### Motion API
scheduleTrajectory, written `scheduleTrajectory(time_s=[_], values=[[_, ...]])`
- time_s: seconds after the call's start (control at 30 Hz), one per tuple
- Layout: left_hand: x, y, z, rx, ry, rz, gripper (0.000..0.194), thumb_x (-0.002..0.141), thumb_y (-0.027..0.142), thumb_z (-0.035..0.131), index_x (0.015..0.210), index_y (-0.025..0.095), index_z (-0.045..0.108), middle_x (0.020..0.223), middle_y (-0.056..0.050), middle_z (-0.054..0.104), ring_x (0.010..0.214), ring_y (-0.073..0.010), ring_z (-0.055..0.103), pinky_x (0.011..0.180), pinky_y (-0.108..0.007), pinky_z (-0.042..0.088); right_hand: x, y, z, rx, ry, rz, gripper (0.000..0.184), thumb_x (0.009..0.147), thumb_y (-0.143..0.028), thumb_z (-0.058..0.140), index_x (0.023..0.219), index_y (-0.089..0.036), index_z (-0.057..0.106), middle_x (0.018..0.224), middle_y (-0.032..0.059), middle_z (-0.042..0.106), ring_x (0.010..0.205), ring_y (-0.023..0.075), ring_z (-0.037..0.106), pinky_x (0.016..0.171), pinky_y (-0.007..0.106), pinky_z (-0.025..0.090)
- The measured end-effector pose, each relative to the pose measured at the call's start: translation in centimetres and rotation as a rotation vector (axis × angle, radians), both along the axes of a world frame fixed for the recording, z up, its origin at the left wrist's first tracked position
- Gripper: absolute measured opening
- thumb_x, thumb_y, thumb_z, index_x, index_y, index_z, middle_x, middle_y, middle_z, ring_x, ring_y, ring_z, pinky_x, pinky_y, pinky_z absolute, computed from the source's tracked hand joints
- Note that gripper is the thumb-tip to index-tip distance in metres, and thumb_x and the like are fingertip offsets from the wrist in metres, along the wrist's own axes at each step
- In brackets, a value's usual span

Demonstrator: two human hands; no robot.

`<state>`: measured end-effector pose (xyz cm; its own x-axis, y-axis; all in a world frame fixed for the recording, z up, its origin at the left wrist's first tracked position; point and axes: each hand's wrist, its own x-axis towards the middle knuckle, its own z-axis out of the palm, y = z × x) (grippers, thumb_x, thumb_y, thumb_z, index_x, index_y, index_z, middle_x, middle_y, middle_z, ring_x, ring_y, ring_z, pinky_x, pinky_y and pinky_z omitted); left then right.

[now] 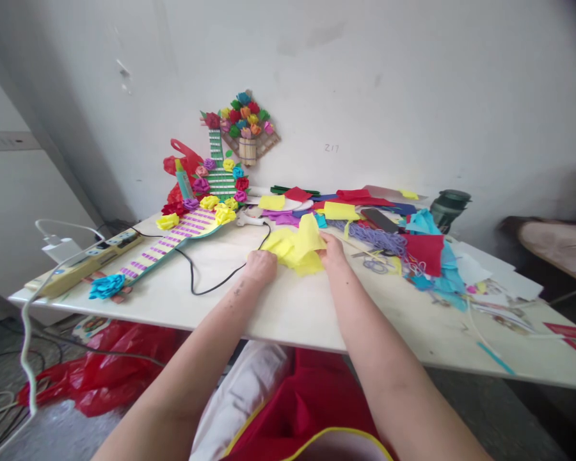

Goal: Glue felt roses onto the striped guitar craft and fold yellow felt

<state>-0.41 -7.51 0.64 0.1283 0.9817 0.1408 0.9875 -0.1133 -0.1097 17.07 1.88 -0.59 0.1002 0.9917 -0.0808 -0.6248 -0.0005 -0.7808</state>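
Thin yellow crepe paper [295, 246] spreads between my two hands just over the table, with one piece standing up and others crumpled below it. My left hand [262, 266] is closed at the paper's left edge, fingers curled in. On the other side, my right hand [332, 251] pinches the paper's right edge between thumb and fingers. Behind the paper lies a white glue gun [251, 220] with its black cord [216, 286] running left past my left hand. Scissors [360, 254] and loose string lie to the right of my right hand.
A guitar-shaped craft [173, 243] with paper flowers lies at left, near a power strip [84, 262]. Crepe sheets [340, 211], purple yarn [374, 238], a dark phone [380, 220] and blue scraps [448, 269] cover the back right, by a green cup [448, 210]. A flower plaque [248, 128] leans on the wall.
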Motion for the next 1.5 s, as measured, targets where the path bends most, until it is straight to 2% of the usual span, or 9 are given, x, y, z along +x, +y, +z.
scheduleTrajectory(time_s=[0.13, 0.27, 0.47, 0.67, 0.77, 0.9, 1.07, 1.23, 1.5], values=[[-0.5, 0.5, -0.2, 0.103, -0.171, 0.090, 0.031, 0.081, 0.022, 0.042, 0.091, 0.016, 0.071, 0.090, -0.014, 0.070, 0.090, -0.0250, 0.064, 0.076, -0.032, 0.046, 0.4, 0.1, 0.2, 0.003, 0.005, -0.008, 0.011, 0.061, -0.015, 0.062, 0.063, -0.019, 0.052, 0.052, -0.0048, 0.057, 0.051, 0.0113, 0.056, 0.045, 0.022, 0.047], [-1.8, 1.5, -0.6, 0.277, -0.636, 0.305, 0.032, 0.079, 0.033, 0.047, 0.093, 0.022, 0.072, 0.089, -0.009, 0.072, 0.090, -0.0227, 0.064, 0.076, -0.028, 0.046, 0.4, 0.1, 0.3, 0.015, 0.001, -0.019, 0.014, 0.059, -0.014, 0.061, 0.059, -0.019, 0.049, 0.050, -0.0053, 0.055, 0.052, 0.0115, 0.056, 0.048, 0.022, 0.047], [-3.1, 3.1, -1.7, 0.386, -1.591, 0.293, 0.038, 0.065, 0.038, 0.059, 0.088, 0.010, 0.071, 0.071, -0.006, 0.069, 0.067, -0.0176, 0.064, 0.055, -0.022, 0.045, -0.5, -1.2, 1.1, 0.101, -0.042, 0.124, 0.009, 0.060, -0.016, 0.061, 0.061, -0.019, 0.052, 0.053, -0.0049, 0.057, 0.056, 0.0127, 0.057, 0.056, 0.024, 0.048], [-2.7, 2.7, -1.1, 0.490, -1.923, 0.233, 0.036, 0.057, 0.035, 0.066, 0.083, 0.010, 0.070, 0.074, -0.005, 0.069, 0.069, -0.0160, 0.063, 0.061, -0.023, 0.049, -0.8, -1.9, 1.5, 0.151, -0.114, 0.169, 0.008, 0.064, -0.025, 0.058, 0.068, -0.019, 0.054, 0.063, -0.0008, 0.062, 0.067, 0.0161, 0.060, 0.063, 0.028, 0.049], [-2.6, 2.5, -0.9, 0.472, -1.879, 0.235, 0.035, 0.060, 0.037, 0.063, 0.084, 0.011, 0.069, 0.080, -0.007, 0.070, 0.076, -0.0180, 0.065, 0.064, -0.024, 0.050, -0.6, -0.9, 0.6, 0.105, -0.297, 0.020, 0.010, 0.061, -0.022, 0.060, 0.062, -0.020, 0.050, 0.054, -0.0038, 0.056, 0.058, 0.0147, 0.055, 0.058, 0.027, 0.046], [-2.7, 2.7, -1.1, 0.426, -1.741, 0.234, 0.038, 0.065, 0.041, 0.059, 0.086, 0.010, 0.067, 0.088, -0.011, 0.071, 0.087, -0.0196, 0.065, 0.071, -0.025, 0.050, -0.1, 0.1, -0.3, 0.120, -0.867, -0.194, 0.009, 0.061, -0.020, 0.058, 0.057, -0.020, 0.050, 0.052, -0.0049, 0.049, 0.059, 0.0146, 0.051, 0.062, 0.026, 0.044], [-2.5, 2.2, -0.6, 0.337, -1.055, 0.385, 0.033, 0.074, 0.036, 0.051, 0.092, 0.017, 0.070, 0.094, -0.009, 0.070, 0.093, -0.0227, 0.063, 0.079, -0.030, 0.047, 0.3, -0.4, 0.2, 0.100, -1.295, -0.269, 0.005, 0.069, -0.022, 0.052, 0.065, -0.021, 0.055, 0.067, 0.0007, 0.060, 0.071, 0.0176, 0.055, 0.072, 0.029, 0.044], [-2.5, 1.2, -0.4, 0.222, -0.582, 0.355, 0.042, 0.071, 0.016, 0.051, 0.111, 0.022, 0.062, 0.113, -0.011, 0.064, 0.115, -0.0245, 0.050, 0.087, -0.035, 0.044, 0.8, -0.5, 0.3, -0.068, -1.421, -0.255, 0.008, 0.069, -0.023, 0.054, 0.071, -0.022, 0.061, 0.079, 0.0050, 0.065, 0.078, 0.0213, 0.059, 0.074, 0.033, 0.044], [-2.6, 1.7, -1.0, 0.352, -0.428, -0.006, 0.034, 0.075, 0.014, 0.049, 0.104, 0.021, 0.064, 0.125, -0.004, 0.058, 0.123, -0.0215, 0.042, 0.101, -0.035, 0.037, 1.1, 0.3, -0.8, -0.035, -1.295, -0.341, 0.009, 0.062, -0.016, 0.061, 0.056, -0.021, 0.057, 0.075, 0.0059, 0.063, 0.092, 0.0242, 0.058, 0.088, 0.039, 0.041]])
